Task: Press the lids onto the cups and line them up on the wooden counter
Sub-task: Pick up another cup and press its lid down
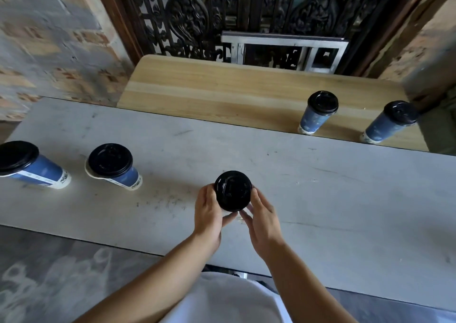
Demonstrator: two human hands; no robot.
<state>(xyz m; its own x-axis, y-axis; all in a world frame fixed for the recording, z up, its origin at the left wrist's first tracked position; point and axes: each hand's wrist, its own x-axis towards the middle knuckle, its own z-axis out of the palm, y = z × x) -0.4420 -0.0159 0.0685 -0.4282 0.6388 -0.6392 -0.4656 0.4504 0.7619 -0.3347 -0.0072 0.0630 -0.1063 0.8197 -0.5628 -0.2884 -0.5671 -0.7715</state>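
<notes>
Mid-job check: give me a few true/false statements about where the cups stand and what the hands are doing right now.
1. Two lidded cups stand on the wooden counter. True.
2. Three cups wait at the left end of the grey table. False: only two left-end cups stand there.
3. The left hand and right hand both grip the centre cup, which wears a black lid. True.
4. The left-end cups are uncovered. False: each has a black lid on top.
5. The cups on the counter lie on their sides. False: they stand upright.
</notes>
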